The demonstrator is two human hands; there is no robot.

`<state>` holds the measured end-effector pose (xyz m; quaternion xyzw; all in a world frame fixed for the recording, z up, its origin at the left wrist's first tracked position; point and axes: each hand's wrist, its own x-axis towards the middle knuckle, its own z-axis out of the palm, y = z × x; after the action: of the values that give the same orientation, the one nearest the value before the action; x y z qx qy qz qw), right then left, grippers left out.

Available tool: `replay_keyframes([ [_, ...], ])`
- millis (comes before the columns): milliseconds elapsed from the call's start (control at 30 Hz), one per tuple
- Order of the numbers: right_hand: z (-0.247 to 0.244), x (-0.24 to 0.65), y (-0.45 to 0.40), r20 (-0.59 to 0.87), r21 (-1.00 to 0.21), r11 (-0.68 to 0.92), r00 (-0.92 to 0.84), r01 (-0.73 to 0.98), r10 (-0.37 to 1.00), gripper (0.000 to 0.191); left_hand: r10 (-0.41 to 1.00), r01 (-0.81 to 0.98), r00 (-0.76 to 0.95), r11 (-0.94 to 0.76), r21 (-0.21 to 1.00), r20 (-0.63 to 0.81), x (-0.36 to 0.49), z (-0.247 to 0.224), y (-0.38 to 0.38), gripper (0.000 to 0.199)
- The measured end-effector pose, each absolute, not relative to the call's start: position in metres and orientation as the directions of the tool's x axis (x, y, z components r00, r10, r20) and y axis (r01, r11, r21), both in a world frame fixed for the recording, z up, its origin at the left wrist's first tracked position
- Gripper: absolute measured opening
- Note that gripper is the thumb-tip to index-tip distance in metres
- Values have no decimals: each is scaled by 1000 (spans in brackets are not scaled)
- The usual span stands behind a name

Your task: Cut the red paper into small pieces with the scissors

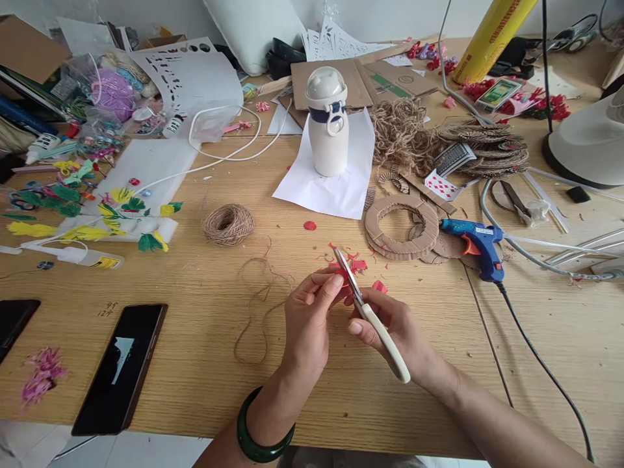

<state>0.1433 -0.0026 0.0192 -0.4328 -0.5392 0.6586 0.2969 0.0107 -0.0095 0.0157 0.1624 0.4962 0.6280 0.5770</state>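
Red piece point(343, 275) in pinched left grip point(311, 318); scissors point(375, 323) (aslant) in curled right grip point(403, 330)

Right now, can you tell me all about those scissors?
The scissors have silver, metal-looking blades, seemingly almost closed, and a cream, plastic-looking handle. The right hand holds them slanted above the wooden tabletop, tips pointing forward. The blades overlap a red piece in the left hand; contact is unclear.

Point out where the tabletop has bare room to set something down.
Bare tabletop shows between the smartphone and twine ball, and between the right hand and glue gun. Crowded: left rear, around the purple yarn ball.
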Motion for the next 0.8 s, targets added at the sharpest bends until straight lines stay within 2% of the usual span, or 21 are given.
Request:
replay_keyframes([
  [800, 18, 142, -3, -230, -973, -219, -430, 75, 873, 44, 897, -562, -255, 165, 811, -360, 9, 13, -7, 13],
])
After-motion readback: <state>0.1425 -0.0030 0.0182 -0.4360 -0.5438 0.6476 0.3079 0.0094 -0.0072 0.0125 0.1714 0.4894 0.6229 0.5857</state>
